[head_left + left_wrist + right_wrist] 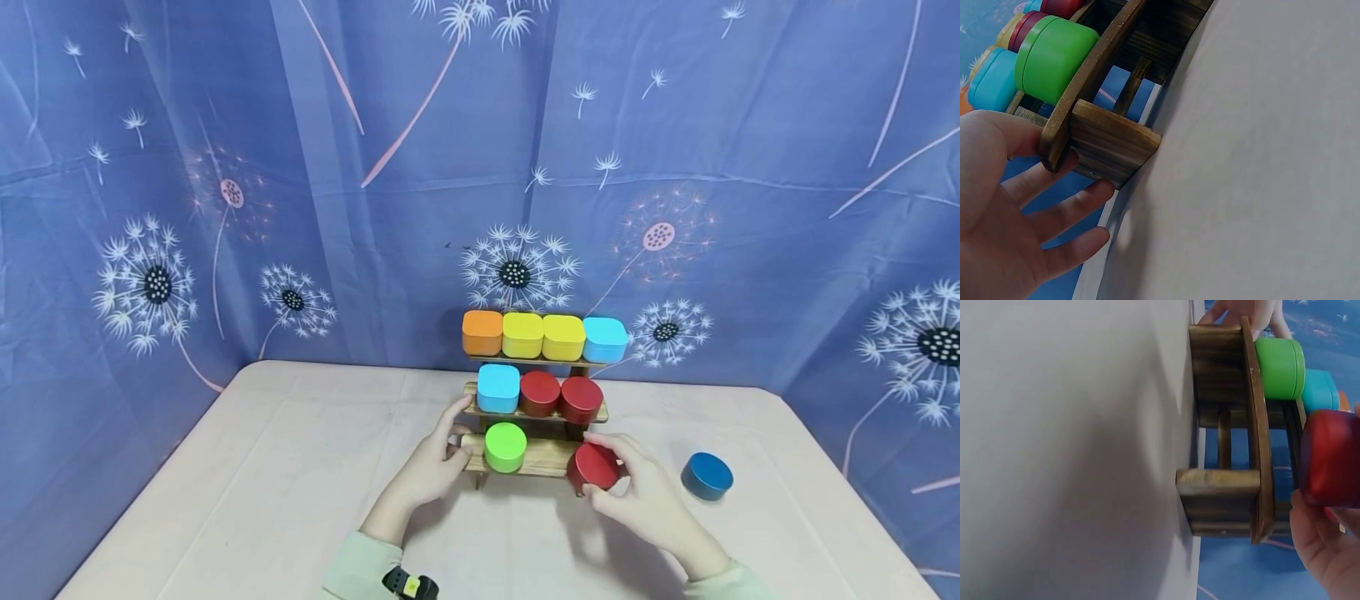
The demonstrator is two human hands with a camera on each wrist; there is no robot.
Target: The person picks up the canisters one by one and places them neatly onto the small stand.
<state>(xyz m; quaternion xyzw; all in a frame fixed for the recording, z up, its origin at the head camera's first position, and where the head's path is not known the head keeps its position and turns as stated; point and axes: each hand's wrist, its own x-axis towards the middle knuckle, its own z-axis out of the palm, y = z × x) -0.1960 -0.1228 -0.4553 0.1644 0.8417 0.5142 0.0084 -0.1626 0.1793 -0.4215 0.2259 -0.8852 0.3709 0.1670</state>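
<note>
A three-tier wooden display stand (543, 457) stands on the table. My left hand (431, 468) holds the left end of its bottom shelf, thumb above the board and fingers spread below it in the left wrist view. My right hand (637, 492) grips a round red tin (595, 467) between thumb and fingers over the right end of that shelf. In the right wrist view the held red tin (1330, 459) shows apart from the board. Left on the same shelf sits a round green tin (506, 447), also seen as the green tin (1057, 59) beside my left thumb.
The middle shelf bears a light blue square tin (498, 388) and two red round tins (540, 393). On top stand an orange tin (482, 333), two yellow tins (522, 335) and another light blue tin (605, 339). A dark blue round tin (707, 476) lies right of my right hand.
</note>
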